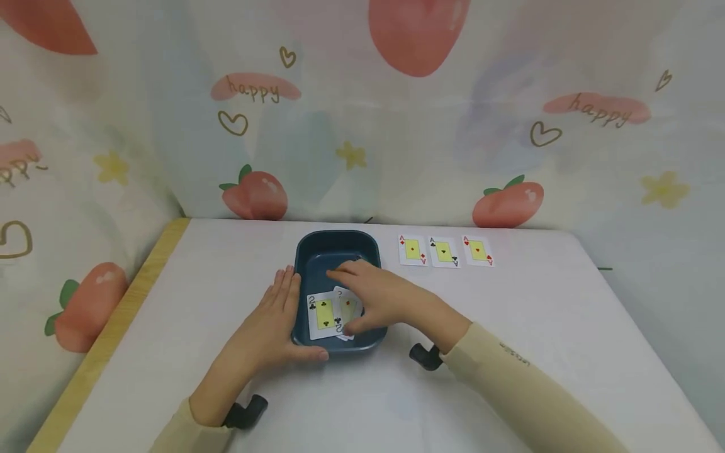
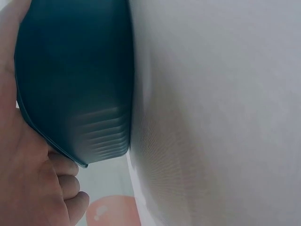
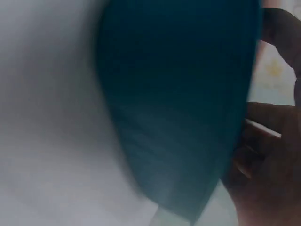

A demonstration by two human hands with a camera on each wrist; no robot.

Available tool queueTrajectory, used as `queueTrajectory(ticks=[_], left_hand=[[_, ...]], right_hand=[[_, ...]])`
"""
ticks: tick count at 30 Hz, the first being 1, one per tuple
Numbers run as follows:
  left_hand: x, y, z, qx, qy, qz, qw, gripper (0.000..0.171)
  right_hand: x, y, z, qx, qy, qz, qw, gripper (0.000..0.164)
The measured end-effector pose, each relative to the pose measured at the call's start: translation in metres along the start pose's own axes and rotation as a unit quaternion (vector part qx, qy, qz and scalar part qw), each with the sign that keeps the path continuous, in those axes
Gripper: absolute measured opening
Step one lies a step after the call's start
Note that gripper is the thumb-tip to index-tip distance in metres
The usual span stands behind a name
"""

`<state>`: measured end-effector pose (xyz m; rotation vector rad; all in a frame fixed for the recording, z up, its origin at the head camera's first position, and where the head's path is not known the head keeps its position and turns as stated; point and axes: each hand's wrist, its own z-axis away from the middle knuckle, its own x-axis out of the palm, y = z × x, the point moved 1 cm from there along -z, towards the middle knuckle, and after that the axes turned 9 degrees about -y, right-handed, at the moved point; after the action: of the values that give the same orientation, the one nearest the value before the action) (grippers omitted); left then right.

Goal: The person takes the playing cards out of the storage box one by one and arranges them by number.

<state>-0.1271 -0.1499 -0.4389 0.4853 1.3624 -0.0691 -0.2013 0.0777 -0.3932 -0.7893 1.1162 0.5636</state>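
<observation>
A dark blue rectangular tray (image 1: 337, 242) stands on the table with playing cards lying at its near end. A two of clubs (image 1: 323, 314) is on top at the left, overlapping a red diamond card (image 1: 348, 306) that is partly covered by my right hand. Along the tray's left side rests my left hand (image 1: 272, 327), fingers straight against the rim and thumb stretched along the near edge. My right hand (image 1: 376, 292) reaches over the right rim into the tray, thumb and fingers spread apart above the cards. Whether its thumb touches the diamond card I cannot tell.
Right of the tray, an ace of diamonds (image 1: 413, 250), an ace of clubs (image 1: 444, 251) and an ace of hearts (image 1: 478, 251) lie face up in a row. Behind the white-covered table (image 1: 510, 314) hangs a printed cloth (image 1: 408, 145). A wooden edge (image 1: 113, 327) runs along the left.
</observation>
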Motion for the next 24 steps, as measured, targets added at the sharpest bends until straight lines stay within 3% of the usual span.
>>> queueTrajectory(ticks=[4,9,24], left_hand=[[-0.002,0.0,0.0,0.003,-0.004,0.006,1.0,0.144],[-0.002,-0.001,0.0,-0.001,-0.004,0.006,1.0,0.145],[-0.004,0.0,0.0,-0.002,-0.009,0.011,0.9999,0.144]], right_hand=[[0.01,-0.01,-0.021,-0.005,-0.047,0.058,0.997,0.097],[0.021,-0.01,-0.033,0.01,-0.075,0.099,0.992,0.097],[0.026,-0.012,-0.048,0.019,-0.048,0.125,0.991,0.089]])
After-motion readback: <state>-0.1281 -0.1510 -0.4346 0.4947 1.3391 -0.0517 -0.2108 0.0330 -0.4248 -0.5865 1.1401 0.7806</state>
